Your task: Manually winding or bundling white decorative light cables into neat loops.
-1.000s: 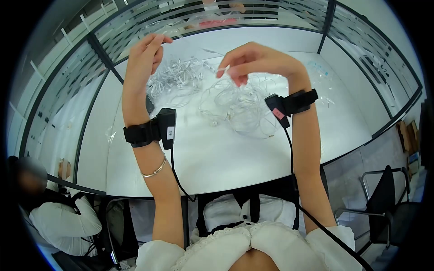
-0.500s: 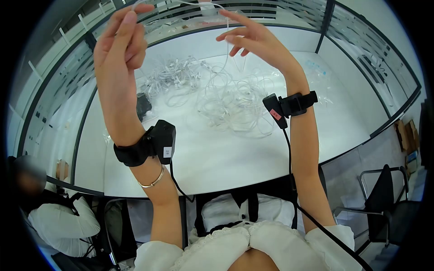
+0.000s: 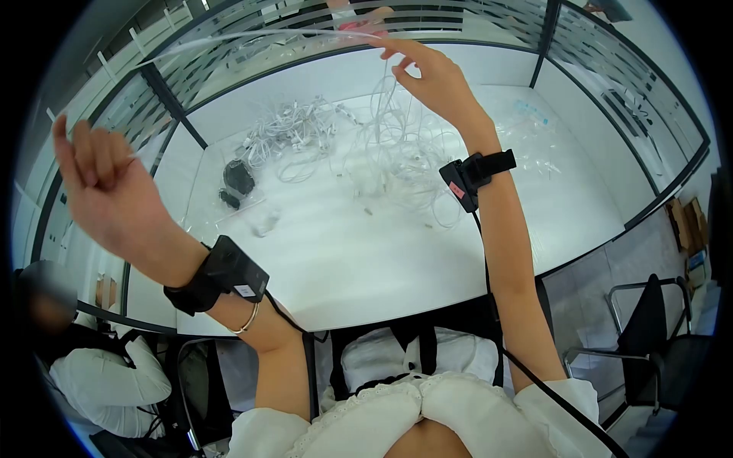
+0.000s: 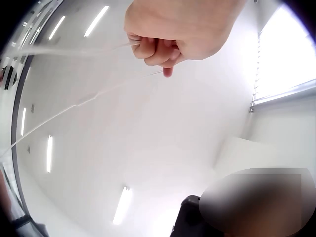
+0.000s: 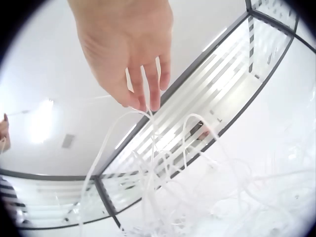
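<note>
My left hand (image 3: 107,183) is raised at the far left, beyond the table's left side, fingers curled round a thin white cable (image 3: 267,34). Two strands run from the fist in the left wrist view, one a blurred white strand (image 4: 64,51). My right hand (image 3: 439,80) is lifted over the back of the table and pinches the cable with its fingertips. White loops (image 5: 106,138) hang below those fingertips in the right wrist view. Under the right hand, a loose tangle of white cables (image 3: 405,164) spreads over the white table (image 3: 366,271), some loops drawn upward.
A denser heap of white cables (image 3: 294,130) lies at the back left. Close to it is a dark object (image 3: 238,177). Clear plastic bits (image 3: 538,156) lie at the right. Glass partitions (image 3: 321,57) surround the table; a seated person (image 3: 111,370) is at the left.
My left hand has swung up, then out to the left and down, drawing the cable into a long span. My right hand has risen slightly, and loops have lifted from the tangle.
</note>
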